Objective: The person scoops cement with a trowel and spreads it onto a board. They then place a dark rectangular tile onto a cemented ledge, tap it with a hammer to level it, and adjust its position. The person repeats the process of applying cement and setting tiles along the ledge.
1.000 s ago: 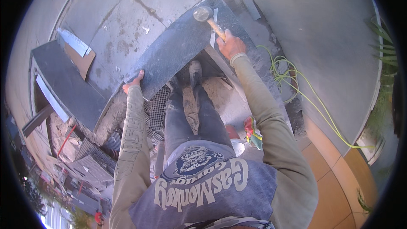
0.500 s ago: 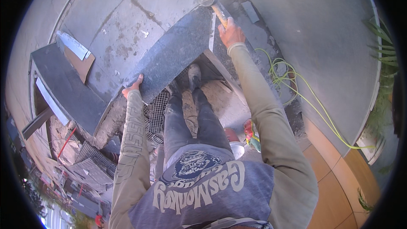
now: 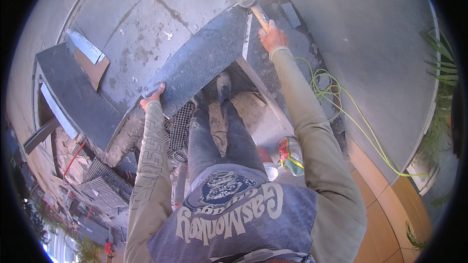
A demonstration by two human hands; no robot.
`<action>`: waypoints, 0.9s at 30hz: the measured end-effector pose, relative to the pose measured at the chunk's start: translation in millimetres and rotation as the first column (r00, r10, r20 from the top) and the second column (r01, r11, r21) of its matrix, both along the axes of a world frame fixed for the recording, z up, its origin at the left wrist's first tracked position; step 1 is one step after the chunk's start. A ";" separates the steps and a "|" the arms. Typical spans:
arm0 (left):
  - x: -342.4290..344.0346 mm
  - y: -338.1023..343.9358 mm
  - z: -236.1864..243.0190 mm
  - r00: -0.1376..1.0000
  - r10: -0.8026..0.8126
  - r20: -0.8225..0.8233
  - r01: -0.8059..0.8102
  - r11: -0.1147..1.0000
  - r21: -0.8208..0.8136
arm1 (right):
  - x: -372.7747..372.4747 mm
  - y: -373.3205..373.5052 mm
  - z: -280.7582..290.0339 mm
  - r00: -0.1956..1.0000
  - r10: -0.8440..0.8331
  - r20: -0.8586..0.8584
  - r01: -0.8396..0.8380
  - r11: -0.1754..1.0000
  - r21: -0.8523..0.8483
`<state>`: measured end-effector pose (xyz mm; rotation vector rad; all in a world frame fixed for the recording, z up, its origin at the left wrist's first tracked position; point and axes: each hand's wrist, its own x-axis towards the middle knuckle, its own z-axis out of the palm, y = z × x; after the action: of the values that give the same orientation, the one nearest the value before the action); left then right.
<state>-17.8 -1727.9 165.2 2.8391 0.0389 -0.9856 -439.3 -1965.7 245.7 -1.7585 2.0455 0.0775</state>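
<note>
A long, dark grey stone slab [image 3: 204, 51] with a curved far edge lies ahead of me, running up to the right. My left hand [image 3: 154, 96] grips its near left end, the thumb on the top face and the other fingers partly hidden. In my right hand [image 3: 274, 38] is the wooden handle of a mallet [image 3: 247, 0]. The mallet's round greyish head is at the slab's far right corner; whether it touches the stone, I cannot tell. Beneath the slab's near edge are my boots, one partly covered by it.
Another dark slab [image 3: 80, 100] lies left, with cardboard [image 3: 92, 68] on it. A yellow-green cord [image 3: 363, 119] coils at right over a large grey slab [image 3: 370, 53]. Near my legs are a white bucket [image 3: 270, 170], a colourful bag [image 3: 291, 156] and black plastic grid [image 3: 180, 126].
The mallet and my right hand have shifted slightly to the right. My left hand keeps its hold on the slab's end, and the whole view has turned a little.
</note>
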 end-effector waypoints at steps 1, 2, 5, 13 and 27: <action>0.7 0.8 -2.1 1.000 -0.010 0.009 0.010 1.000 0.007 | -1.5 -3.0 1.3 1.000 0.014 -0.024 -0.014 1.000 0.011; 2.0 1.4 -4.1 1.000 -0.020 0.018 0.020 1.000 0.014 | -2.6 -5.4 2.5 0.998 0.028 -0.049 -0.027 0.999 0.022; 2.3 2.6 -2.2 1.000 -0.008 0.006 0.008 1.000 0.006 | -0.5 -9.9 16.5 0.995 0.087 -0.045 -0.084 0.994 0.067; -5.0 2.4 -2.8 0.998 0.055 0.018 -0.054 0.997 -0.051 | 0.6 -11.0 8.7 0.995 0.048 -0.091 -0.042 0.997 0.068; 56.7 55.0 -34.3 0.964 0.222 -0.147 -0.253 0.935 -0.248 | 36.8 27.1 13.2 0.999 -0.020 0.028 0.019 0.999 0.040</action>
<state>38.9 -1672.9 130.9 2.4620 0.2393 -1.0165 -402.6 -1938.7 259.0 -1.7058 2.0270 0.0854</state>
